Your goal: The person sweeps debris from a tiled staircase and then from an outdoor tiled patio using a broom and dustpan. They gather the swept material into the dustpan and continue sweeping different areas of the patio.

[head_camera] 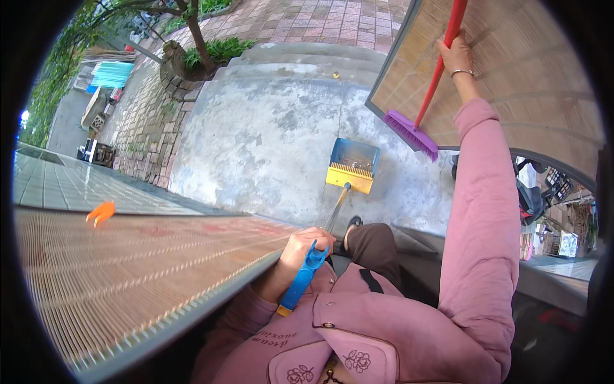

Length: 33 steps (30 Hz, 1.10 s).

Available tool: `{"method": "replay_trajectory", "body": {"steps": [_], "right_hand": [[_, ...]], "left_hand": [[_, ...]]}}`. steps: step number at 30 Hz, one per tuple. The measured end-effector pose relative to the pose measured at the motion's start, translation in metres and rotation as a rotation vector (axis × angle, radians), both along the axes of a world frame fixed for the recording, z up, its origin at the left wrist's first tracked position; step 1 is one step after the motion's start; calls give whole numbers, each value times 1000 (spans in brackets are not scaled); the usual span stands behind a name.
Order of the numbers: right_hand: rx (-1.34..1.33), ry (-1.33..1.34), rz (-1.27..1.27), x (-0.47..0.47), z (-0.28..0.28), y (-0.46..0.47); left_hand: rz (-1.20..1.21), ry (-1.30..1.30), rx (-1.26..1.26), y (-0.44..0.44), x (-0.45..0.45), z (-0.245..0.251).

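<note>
My left hand is closed around the long pole of a dustpan, near its blue grip. The dustpan, blue with a yellow toothed front piece, rests on the concrete and holds some debris. Up at the right, my right hand grips the red handle of a broom. Its purple bristle head hangs tilted in front of a bamboo-slat door panel. I cannot tell whether that hand also touches the panel.
A second bamboo-slat panel stands close on my left, with an orange clip-like object at its edge. Ahead, concrete steps lead down to brick paving. A tree grows beyond the left corner. Part of a vehicle shows behind the right panel.
</note>
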State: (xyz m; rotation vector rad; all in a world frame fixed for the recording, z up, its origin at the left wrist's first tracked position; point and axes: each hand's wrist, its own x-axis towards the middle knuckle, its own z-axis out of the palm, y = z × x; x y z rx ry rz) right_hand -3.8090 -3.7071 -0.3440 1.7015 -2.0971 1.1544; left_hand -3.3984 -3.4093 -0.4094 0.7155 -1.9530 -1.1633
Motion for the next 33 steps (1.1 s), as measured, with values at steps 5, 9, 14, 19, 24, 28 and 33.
{"method": "replay_trajectory", "body": {"steps": [5, 9, 14, 19, 24, 28, 33], "right_hand": [[-311, 72, 130, -71, 30, -69], [-329, 34, 64, -106, 45, -98], [-313, -23, 102, -128, 79, -118], [-267, 65, 59, -140, 87, -121], [-256, -16, -95, -149, 84, -114], [-272, -24, -137, -150, 89, -102], [-545, -212, -323, -131, 85, -92]], "left_hand": [[123, 0, -20, -83, -28, -14], [351, -86, -16, -142, -56, -17], [501, -111, 49, -211, -81, -21], [561, -118, 75, -273, -83, -33], [498, -135, 70, -346, -74, -50], [416, -124, 85, -420, -58, -61], [296, -190, 101, -527, -30, -62]]}}
